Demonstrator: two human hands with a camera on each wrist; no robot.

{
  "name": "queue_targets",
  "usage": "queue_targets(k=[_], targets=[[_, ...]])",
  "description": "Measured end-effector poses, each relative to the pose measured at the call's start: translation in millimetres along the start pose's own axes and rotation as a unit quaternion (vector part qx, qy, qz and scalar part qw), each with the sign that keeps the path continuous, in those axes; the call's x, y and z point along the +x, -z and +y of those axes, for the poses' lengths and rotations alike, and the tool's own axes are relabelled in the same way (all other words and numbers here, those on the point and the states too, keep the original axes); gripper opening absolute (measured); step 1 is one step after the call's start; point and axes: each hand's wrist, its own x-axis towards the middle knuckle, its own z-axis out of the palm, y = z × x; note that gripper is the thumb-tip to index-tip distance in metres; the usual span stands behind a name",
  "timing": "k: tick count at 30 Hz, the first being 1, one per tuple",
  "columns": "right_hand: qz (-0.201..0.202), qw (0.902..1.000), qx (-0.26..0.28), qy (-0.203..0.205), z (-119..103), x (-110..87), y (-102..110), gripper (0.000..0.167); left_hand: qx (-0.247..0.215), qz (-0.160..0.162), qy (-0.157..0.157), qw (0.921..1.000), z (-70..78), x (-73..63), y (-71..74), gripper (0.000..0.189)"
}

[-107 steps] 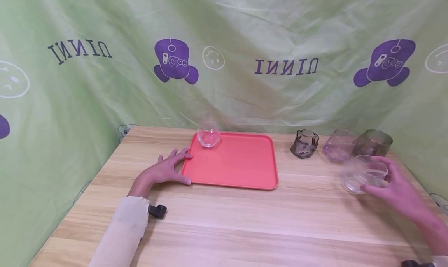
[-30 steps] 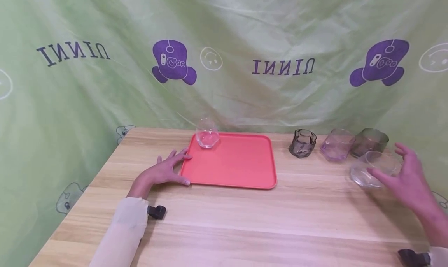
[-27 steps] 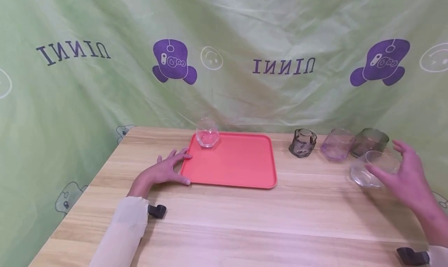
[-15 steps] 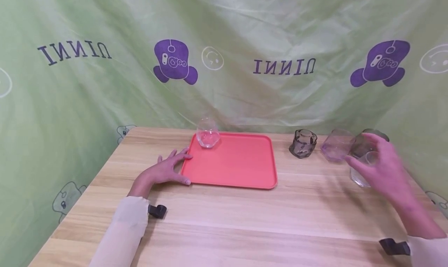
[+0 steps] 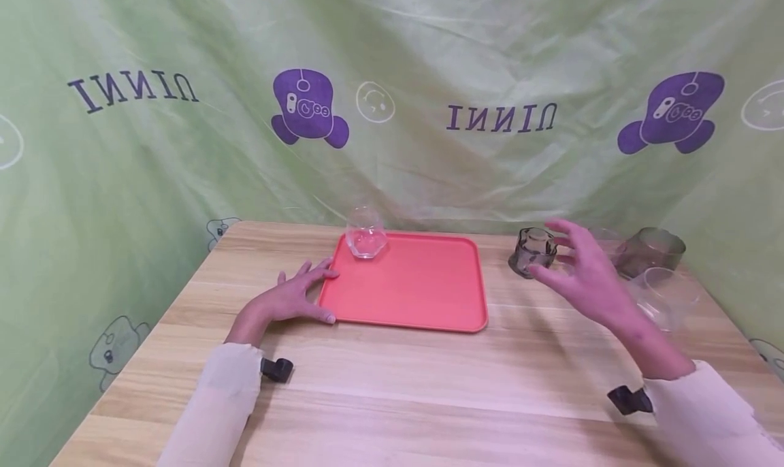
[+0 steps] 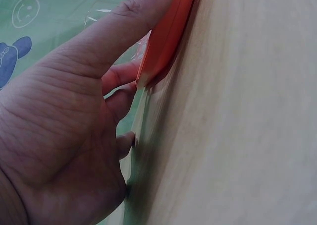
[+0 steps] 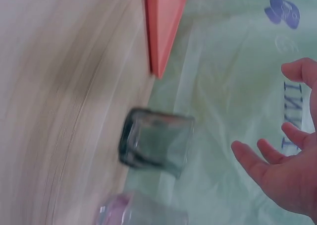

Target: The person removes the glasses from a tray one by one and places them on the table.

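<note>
My left hand (image 5: pixel 290 297) rests at the left edge of the red tray (image 5: pixel 407 283), its spread fingers and thumb touching the rim; the left wrist view also has this hand (image 6: pixel 64 116) against the tray's corner. A clear glass (image 5: pixel 365 239) stands at the tray's back left corner. My right hand (image 5: pixel 588 273), fingers apart and holding nothing, hovers beside the dark grey glass (image 5: pixel 528 256). The right wrist view has a gap between this hand (image 7: pixel 287 175) and the grey glass (image 7: pixel 157 141).
Behind my right hand is a purple-tinted glass (image 5: pixel 606 239), mostly hidden. A smoky dark glass (image 5: pixel 652 250) stands farther right, with another clear glass (image 5: pixel 667 300) in front of it. A green printed curtain (image 5: pixel 392 167) hangs along the wooden table's (image 5: pixel 392 392) back edge.
My right hand has left the clear glass at the right, which stands a little farther right than at first, and has swung left to the grey glass. The left hand stays at the tray.
</note>
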Motion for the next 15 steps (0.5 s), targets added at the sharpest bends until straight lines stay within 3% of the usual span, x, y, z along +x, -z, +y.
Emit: queue_targets(k=[15], targets=[[-0.045,0.9964,0.071,-0.006,-18.8,35.7,-50.0,0.076,-0.003,0.003,-0.003,1.0000,-2.6,0.1,-0.5,0.101]])
